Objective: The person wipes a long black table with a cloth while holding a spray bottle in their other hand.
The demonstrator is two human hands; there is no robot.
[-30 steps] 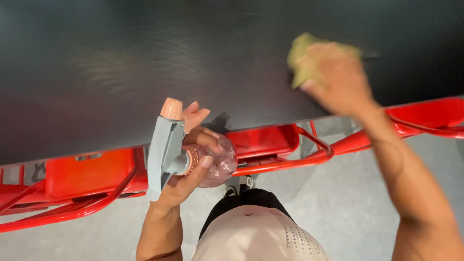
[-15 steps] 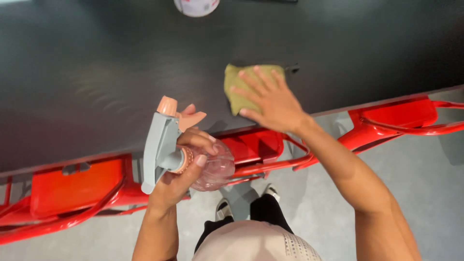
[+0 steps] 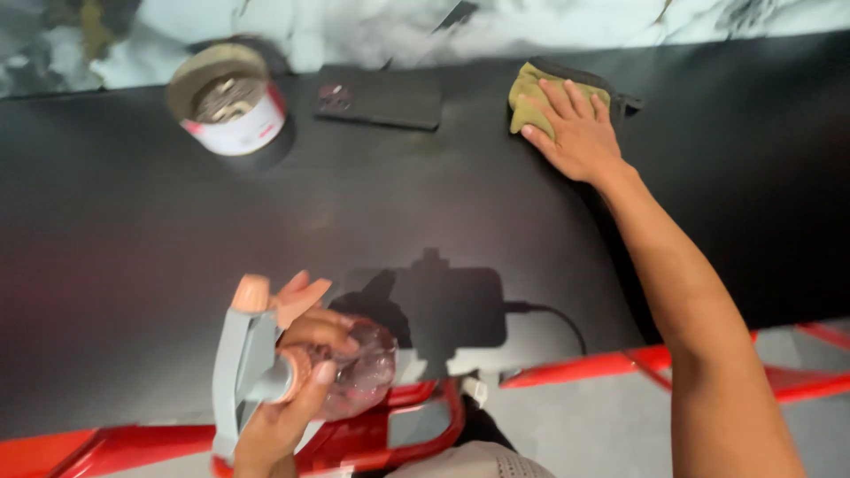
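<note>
Two hands: right hand (image 3: 580, 133) flat on cloth (image 3: 531, 97), left hand (image 3: 292, 389) gripping spray bottle (image 3: 257, 372)

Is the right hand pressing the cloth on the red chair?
No, the right hand lies flat on the olive cloth on the black tabletop, near its far edge.

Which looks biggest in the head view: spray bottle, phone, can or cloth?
1. Spray bottle, though it is nearest the camera, so that helps.
2. Phone and can look about alike.
3. Cloth, partly hidden under the right hand.
</note>
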